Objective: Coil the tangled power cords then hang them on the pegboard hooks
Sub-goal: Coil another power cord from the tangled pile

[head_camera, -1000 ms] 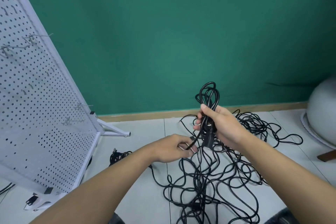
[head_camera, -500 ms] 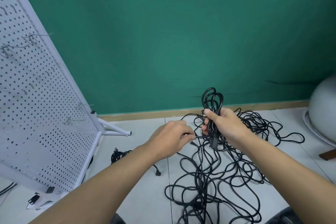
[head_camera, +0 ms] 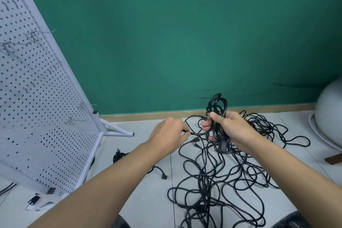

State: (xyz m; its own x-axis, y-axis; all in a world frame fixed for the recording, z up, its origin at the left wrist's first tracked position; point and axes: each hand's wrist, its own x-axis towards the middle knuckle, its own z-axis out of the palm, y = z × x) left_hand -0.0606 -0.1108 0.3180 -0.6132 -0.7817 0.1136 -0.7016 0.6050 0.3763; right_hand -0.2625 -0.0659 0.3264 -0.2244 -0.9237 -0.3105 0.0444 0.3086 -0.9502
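The right hand [head_camera: 233, 130] is gripping a half-made bundle of black power cord loops [head_camera: 217, 103], long axis upright. The left hand [head_camera: 169, 132], just beside it, is pinching the free strand [head_camera: 196, 134] that is running sideways. The other tangled black cords [head_camera: 222, 181] are lying on the pale floor [head_camera: 151, 200] below; the white perforated pegboard [head_camera: 37, 98] is standing on the left hand's side.

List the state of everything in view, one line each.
Partly coiled power cord, loops upright, connector hanging below.
Right hand, gripping the partly coiled power cord.
Left hand, pinching a loose strand.
Tangled power cords, heaped on the floor, uncoiled.
Pegboard, standing, nothing hung on it.
Pegboard hooks, bare.
Small cord bundle, lying on the floor by the pegboard.
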